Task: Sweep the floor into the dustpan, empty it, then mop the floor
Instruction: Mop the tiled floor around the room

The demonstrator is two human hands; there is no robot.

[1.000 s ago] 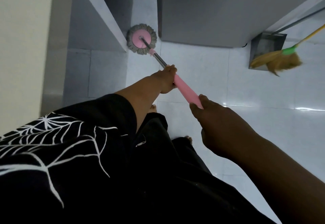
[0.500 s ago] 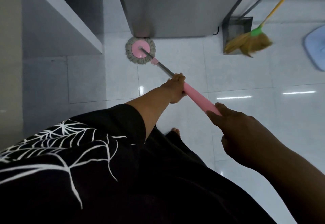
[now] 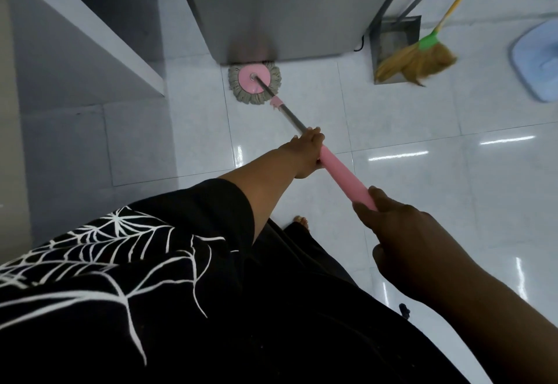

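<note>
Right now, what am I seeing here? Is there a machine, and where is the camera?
There is no machine here: a person is working with bare hands. The one picture comes from a wide-angle camera on their head that looks down, so you see their black garment with a white spider-web print and both arms. The left hand and the right hand both grip a long mop handle with a pink grip and metal shaft. Its round mop head, a pink disc ringed with grey fringe, lies on the glossy white tiled floor at the foot of a grey cabinet. To the right, a straw broom with a yellow stick and green collar stands at a grey metal dustpan.
</note>
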